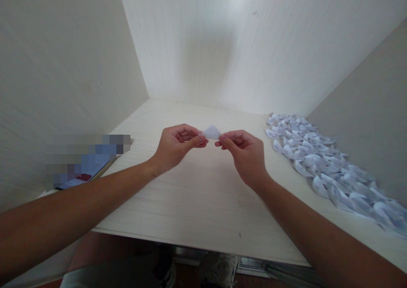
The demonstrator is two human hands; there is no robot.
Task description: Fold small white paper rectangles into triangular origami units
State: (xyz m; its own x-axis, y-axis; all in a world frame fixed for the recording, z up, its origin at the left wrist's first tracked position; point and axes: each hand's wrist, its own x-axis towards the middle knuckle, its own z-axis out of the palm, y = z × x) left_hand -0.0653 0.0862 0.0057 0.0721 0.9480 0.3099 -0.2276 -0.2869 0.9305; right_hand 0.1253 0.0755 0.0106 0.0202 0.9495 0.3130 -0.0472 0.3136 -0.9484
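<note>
A small folded piece of white paper (211, 132), roughly triangular with its point upward, is held above the middle of the table. My left hand (179, 145) pinches its left corner between thumb and fingers. At the opposite corner, the thumb and fingers of my right hand (245, 151) are closed on the same paper. How many layers the paper has, I cannot tell.
Many folded white paper pieces (318, 161) lie in overlapping rows along the table's right side. At the left edge rests a flat, partly blurred object (95, 163). Pale walls enclose the white table (190, 203) at the back and both sides.
</note>
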